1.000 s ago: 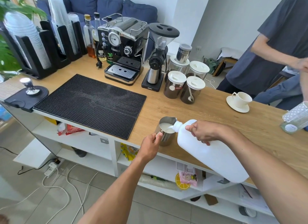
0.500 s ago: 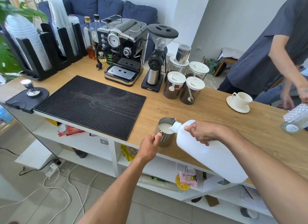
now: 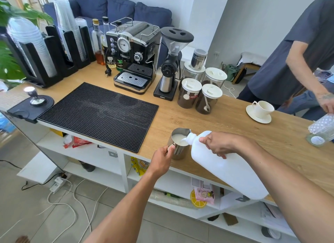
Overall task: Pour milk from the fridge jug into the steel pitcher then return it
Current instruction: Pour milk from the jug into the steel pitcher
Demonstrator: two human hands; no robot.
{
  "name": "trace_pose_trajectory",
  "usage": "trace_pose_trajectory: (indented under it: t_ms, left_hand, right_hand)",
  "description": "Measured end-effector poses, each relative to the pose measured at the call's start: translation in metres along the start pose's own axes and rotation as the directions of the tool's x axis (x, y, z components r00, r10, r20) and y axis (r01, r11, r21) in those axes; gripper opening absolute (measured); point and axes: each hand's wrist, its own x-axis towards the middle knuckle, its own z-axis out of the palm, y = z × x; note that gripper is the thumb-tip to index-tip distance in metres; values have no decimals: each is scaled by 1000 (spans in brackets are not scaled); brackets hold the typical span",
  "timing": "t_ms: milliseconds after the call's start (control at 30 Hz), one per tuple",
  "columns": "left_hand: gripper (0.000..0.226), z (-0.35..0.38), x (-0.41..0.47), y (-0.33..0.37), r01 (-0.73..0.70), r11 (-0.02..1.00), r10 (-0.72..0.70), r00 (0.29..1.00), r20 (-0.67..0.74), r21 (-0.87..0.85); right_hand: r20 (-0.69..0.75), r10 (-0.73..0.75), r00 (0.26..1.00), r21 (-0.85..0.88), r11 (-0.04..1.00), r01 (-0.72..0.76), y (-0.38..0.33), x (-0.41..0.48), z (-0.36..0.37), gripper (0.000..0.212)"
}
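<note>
A white plastic milk jug [image 3: 229,168] is tipped to the left, its open neck over the rim of a steel pitcher [image 3: 179,143] near the front edge of the wooden counter [image 3: 226,123]. Milk runs from the neck into the pitcher, which holds white milk. My right hand [image 3: 219,143] grips the jug at its handle near the neck. My left hand [image 3: 162,159] holds the pitcher by its handle on the near side.
A black rubber mat [image 3: 101,112] lies left of the pitcher. Behind stand an espresso machine [image 3: 132,56], a grinder [image 3: 169,65] and several lidded coffee jars [image 3: 198,96]. A cup on a saucer [image 3: 260,110] sits right. Another person [image 3: 292,51] stands at the far right, handling a glass container [image 3: 321,130].
The jug stays tilted over the pitcher and milk keeps flowing; the level in the pitcher has risen a little. The other person's arm has swung down toward the glass container.
</note>
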Motion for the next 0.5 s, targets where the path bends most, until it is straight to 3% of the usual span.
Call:
trace_pose_trajectory:
  t_ms: [500]
  left_hand:
    - [45,-1,-4,7,1,1000,-1,1000,0,17]
  right_hand:
    - [-28,14,1000,31,999,-13,-2,-2,0,39]
